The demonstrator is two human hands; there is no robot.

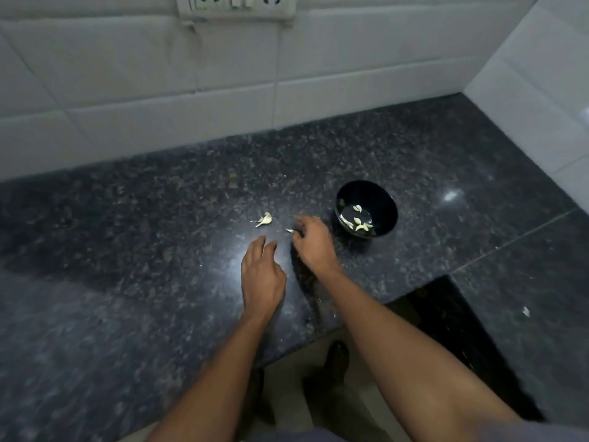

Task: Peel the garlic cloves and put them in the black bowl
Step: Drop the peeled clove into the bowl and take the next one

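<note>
Head view of a dark speckled granite counter backed by white wall tiles. The right hand is reaching forward with its fingers curled, its fingertips pinching a small pale piece, either a garlic clove or a scrap of skin; which of the two cannot be told. The left hand is hovering low over the counter, palm down, fingers loosely extended and holding nothing. A small cluster of unpeeled garlic is lying on the counter just beyond both hands. The black bowl is standing to the right of the right hand, containing several peeled cloves.
</note>
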